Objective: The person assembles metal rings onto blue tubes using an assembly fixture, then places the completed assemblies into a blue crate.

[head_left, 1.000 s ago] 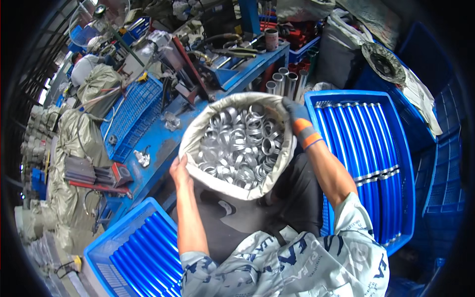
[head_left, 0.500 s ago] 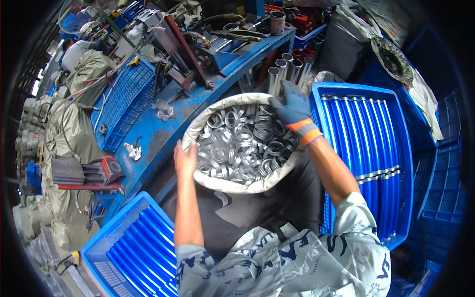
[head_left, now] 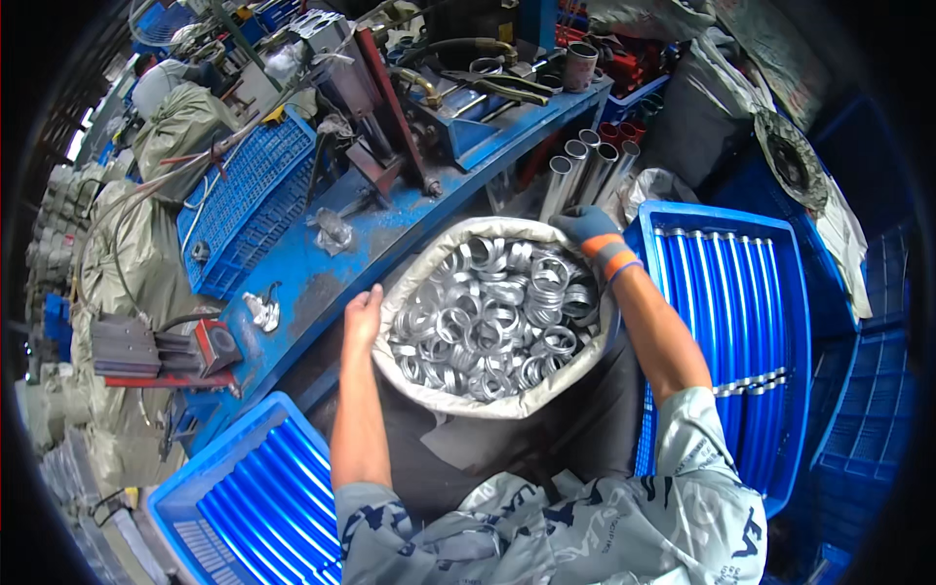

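Observation:
A pale sack with a rolled rim stands before me, filled with loose shiny metal rings. My right hand, in a dark blue glove with an orange and grey cuff, is closed on the rim at its far right. At the sack's left side, my bare left hand is upright just outside the rim, thumb on top. Its other fingers are mostly hidden, so I cannot tell whether it touches the sack.
Blue crates with blue tubes stand at right and lower left. A blue workbench runs along the left and far side, with pliers and a can. Shiny metal tubes stand upright behind the sack.
My right hand has come from raised, spread fingers down to a closed hold on the rim. My left hand no longer overlaps the rim as before. The whole view has shifted, with the sack lower.

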Demonstrator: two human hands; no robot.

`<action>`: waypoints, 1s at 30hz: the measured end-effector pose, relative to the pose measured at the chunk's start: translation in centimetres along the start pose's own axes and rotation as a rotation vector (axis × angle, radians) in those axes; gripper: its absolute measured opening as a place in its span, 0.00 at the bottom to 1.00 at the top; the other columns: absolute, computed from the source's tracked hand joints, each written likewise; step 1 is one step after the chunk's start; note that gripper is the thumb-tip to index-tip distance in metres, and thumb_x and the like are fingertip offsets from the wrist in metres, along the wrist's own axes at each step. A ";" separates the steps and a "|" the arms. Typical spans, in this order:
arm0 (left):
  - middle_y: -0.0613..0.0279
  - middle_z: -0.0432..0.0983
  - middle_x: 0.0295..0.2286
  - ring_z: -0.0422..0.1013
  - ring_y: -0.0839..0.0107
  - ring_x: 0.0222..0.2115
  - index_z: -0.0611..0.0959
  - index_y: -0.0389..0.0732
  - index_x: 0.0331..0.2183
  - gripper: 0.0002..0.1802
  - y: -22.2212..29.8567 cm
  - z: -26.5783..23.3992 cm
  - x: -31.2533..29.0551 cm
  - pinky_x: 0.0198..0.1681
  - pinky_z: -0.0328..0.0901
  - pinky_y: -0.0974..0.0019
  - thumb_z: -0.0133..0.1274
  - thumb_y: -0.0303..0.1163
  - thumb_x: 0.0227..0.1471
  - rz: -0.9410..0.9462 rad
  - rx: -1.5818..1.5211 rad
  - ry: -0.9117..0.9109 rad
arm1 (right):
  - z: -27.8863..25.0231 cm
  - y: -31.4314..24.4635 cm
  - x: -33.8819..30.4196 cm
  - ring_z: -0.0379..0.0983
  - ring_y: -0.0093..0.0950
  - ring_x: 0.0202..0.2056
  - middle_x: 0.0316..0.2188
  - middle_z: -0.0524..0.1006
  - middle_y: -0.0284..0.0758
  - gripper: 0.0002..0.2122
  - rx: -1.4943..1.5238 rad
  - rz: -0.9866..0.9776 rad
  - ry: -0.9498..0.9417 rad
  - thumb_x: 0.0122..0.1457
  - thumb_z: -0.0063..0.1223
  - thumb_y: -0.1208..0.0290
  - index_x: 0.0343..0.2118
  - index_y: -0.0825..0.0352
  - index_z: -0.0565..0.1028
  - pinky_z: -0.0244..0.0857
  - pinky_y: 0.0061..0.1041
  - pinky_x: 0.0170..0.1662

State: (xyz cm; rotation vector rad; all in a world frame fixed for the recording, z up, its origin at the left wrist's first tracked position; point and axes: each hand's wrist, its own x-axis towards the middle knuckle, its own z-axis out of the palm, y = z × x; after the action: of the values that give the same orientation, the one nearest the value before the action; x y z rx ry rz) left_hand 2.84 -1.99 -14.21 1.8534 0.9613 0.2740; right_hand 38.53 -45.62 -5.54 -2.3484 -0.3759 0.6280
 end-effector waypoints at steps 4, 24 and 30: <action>0.42 0.86 0.51 0.83 0.45 0.52 0.89 0.34 0.52 0.33 10.0 12.2 -7.8 0.56 0.73 0.44 0.53 0.58 0.77 0.429 0.490 0.086 | 0.0 4.6 -3.9 0.85 0.48 0.57 0.55 0.88 0.47 0.25 0.035 -0.399 0.292 0.73 0.55 0.44 0.62 0.56 0.86 0.78 0.42 0.60; 0.42 0.85 0.54 0.80 0.57 0.56 0.82 0.24 0.59 0.45 -1.8 5.8 -11.5 0.63 0.72 0.54 0.75 0.57 0.62 0.025 -0.113 0.174 | -1.2 5.9 -8.1 0.85 0.51 0.56 0.51 0.88 0.52 0.36 -0.020 -0.233 0.496 0.73 0.55 0.37 0.62 0.70 0.83 0.75 0.43 0.62; 0.51 0.91 0.38 0.86 0.66 0.33 0.86 0.28 0.53 0.34 -0.6 4.8 -25.7 0.35 0.79 0.62 0.69 0.53 0.67 -0.370 -0.260 -0.203 | -4.6 8.1 -23.5 0.88 0.47 0.48 0.45 0.90 0.52 0.34 -0.255 0.187 -0.039 0.59 0.70 0.37 0.51 0.69 0.88 0.78 0.41 0.55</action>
State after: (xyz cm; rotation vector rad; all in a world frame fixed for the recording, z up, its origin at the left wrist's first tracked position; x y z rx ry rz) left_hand -11.64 -23.56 -11.40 1.4065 1.0507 -0.0157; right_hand 21.99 -63.92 -0.01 -2.6393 -0.2682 0.7531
